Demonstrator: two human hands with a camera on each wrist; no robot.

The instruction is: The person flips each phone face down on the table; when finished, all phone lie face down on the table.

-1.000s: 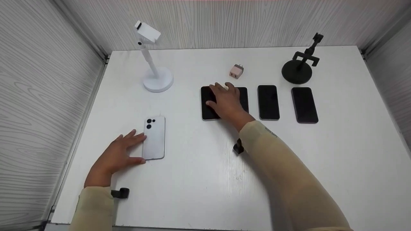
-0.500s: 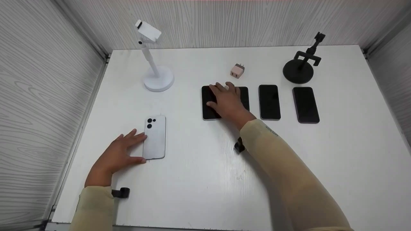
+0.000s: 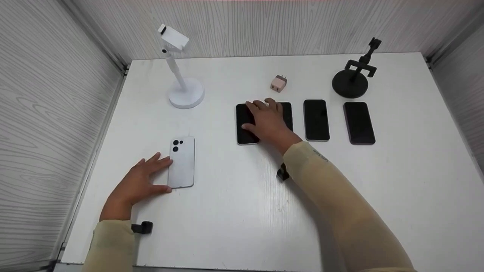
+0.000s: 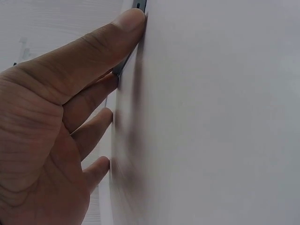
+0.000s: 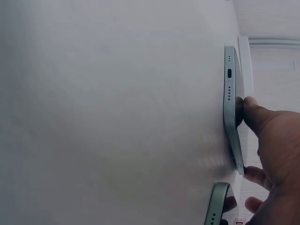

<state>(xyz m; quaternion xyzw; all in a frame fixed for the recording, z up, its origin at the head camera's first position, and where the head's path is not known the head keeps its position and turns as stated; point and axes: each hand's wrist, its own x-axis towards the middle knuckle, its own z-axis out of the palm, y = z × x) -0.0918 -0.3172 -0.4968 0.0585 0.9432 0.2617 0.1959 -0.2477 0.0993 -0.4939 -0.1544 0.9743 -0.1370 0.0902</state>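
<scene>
In the head view my left hand [image 3: 138, 181] lies at the left edge of a white smartphone [image 3: 183, 166], camera side up. Its thumb and a finger touch that edge, fingers extended. My right hand [image 3: 268, 121] rests over two black-screened smartphones side by side. Its thumb and fingers press on the left smartphone [image 3: 244, 132]; in the right wrist view the thumb [image 5: 251, 103] touches the screen. The right smartphone [image 3: 288, 113] is partly hidden under the hand. In the left wrist view the left thumb [image 4: 131, 21] touches the white smartphone's edge.
Two more black smartphones [image 3: 316, 121] [image 3: 359, 122] lie to the right. Behind stand a white phone stand [image 3: 185, 94] at left and a black phone stand [image 3: 349, 84] at right. A pink plug charger [image 3: 278, 84] sits between them. Panels enclose the white table [image 3: 227, 226].
My right hand has slid the left black smartphone slightly toward the table's front; its lower edge now sits nearer. The left hand and white smartphone have stayed put.
</scene>
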